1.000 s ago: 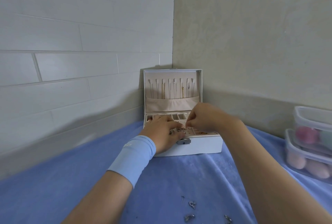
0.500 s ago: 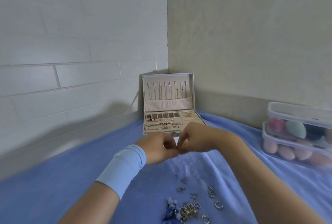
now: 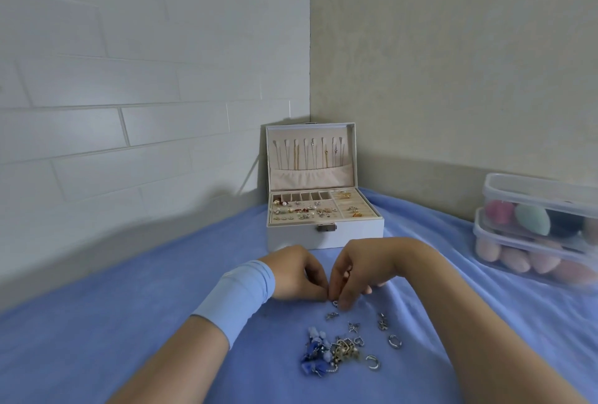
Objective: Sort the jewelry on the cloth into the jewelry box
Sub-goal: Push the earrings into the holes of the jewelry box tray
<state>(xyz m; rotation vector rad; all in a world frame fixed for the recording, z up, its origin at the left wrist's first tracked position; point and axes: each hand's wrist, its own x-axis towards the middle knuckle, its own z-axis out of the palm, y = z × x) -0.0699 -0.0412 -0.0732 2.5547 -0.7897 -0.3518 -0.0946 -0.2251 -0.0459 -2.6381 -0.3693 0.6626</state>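
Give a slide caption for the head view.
The left hand and right hand meet at a small silver piece on the blue cloth near the jewelry box.

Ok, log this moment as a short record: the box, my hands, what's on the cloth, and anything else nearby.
box: jewelry box open in the far corner, lid upright, chains hanging inside the lid, small pieces in the tray
hands: left hand and right hand, fingertips together at a small silver piece; grip unclear
cloth: blue cloth with a loose pile of jewelry nearer the person
nearby: two stacked clear containers on the right
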